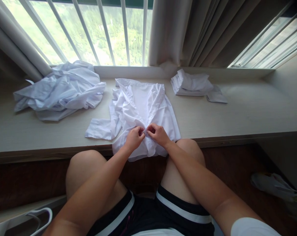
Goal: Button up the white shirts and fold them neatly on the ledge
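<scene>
A white shirt (143, 98) lies spread in front of me, its upper front parted in a V and its lower end hanging over the ledge's front edge. One sleeve is stretched out to the left. My left hand (135, 137) pinches the cloth at the bottom of the V. Close beside it, my right hand (158, 133) pinches the opposite front edge, fingertips almost meeting the left ones. Whether a button sits between the fingers is too small to tell.
On the wooden ledge (249, 111), a crumpled heap of white clothes (64, 88) lies left and a folded white stack (191, 83) right. A barred window (101, 32) and grey curtains (173, 32) stand behind. A plastic bag (273, 185) rests on the floor at right.
</scene>
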Demonstrator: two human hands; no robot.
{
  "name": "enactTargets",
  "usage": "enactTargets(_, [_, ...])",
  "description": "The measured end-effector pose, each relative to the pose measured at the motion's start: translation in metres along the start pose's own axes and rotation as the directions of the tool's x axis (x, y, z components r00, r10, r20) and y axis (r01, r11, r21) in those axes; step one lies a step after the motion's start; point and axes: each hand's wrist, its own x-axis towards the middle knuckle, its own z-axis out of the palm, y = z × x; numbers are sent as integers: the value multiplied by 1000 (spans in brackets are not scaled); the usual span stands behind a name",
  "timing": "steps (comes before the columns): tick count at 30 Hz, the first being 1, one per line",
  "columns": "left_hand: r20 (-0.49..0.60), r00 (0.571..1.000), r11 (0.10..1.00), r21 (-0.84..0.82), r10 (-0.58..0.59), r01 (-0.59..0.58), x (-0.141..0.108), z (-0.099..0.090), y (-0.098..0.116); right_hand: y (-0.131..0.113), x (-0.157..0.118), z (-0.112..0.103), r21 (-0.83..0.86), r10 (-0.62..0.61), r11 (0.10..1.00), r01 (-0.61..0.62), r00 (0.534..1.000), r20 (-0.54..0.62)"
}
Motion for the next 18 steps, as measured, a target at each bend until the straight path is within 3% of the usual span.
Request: enactTargets(18, [48,998,996,78,-37,34,6,1,6,0,11,-4,-41,39,998,-37,998,50])
